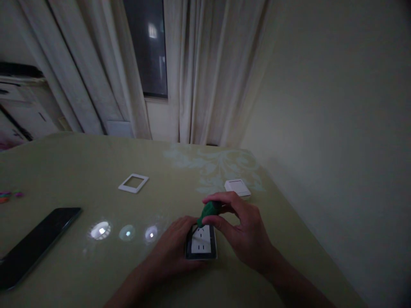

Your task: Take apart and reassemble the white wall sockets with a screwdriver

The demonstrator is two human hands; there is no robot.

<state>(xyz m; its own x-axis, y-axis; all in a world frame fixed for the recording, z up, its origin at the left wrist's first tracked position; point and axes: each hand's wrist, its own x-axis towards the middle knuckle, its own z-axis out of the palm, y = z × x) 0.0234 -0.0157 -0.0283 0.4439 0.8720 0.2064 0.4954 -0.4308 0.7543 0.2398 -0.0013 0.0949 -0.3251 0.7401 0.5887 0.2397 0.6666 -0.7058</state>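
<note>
In the head view, a wall socket (201, 244), white-faced within a dark surround, is seen lying flat on a pale green table (96, 158) close to the near edge, between the two hands. The left hand (175, 247) is laid over the socket's left side, its fingers bent against the left edge and the far left corner. The thumb is hidden, so it cannot be told whether the edge is clasped or only pressed. The right hand (245, 234) is closed on a green-handled screwdriver (209, 211). The handle is pinched between the thumb and the curled fingers and is tilted down towards the socket's far edge; the blade cannot be made out. A white switch plate (238, 187) is found just beyond the right hand, and an empty white frame (133, 183) lies further left, well apart from the socket. A dark phone (35, 244) is placed near the table's left edge, with a few small coloured bits (9, 196) beyond it. Three bright reflections (100, 230) are cast on the tabletop left of the hands. Pale curtains (199, 64) are drawn on either side of a dark window (146, 47), and a plain wall (337, 107) closes the right side.
</note>
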